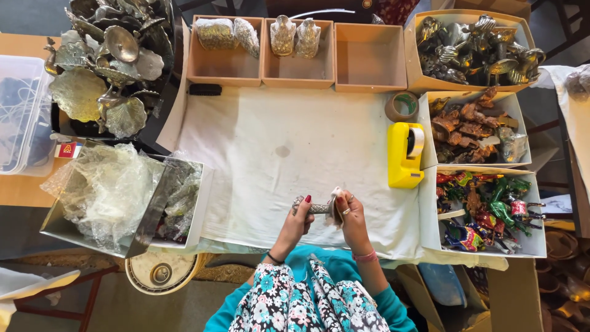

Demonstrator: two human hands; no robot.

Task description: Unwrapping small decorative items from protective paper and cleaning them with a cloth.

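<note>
- Small silvery metal piece: held above the near edge of the white cloth.
- Left hand: my fingers clamped on its end.
- Right hand: fingers closed over it, pressing what seems a rag.
- Technique: I would keep the left grip steady and rub evenly.

The small silver piece is mostly hidden between both hands.

We see a white cloth w/ a faint grey stain, a bright yellow tape dispenser, tan cardboard boxes — figurines in red, green & blue. Sleeves teal, floral print black-white-pink; nails red — small silver piece.
</note>
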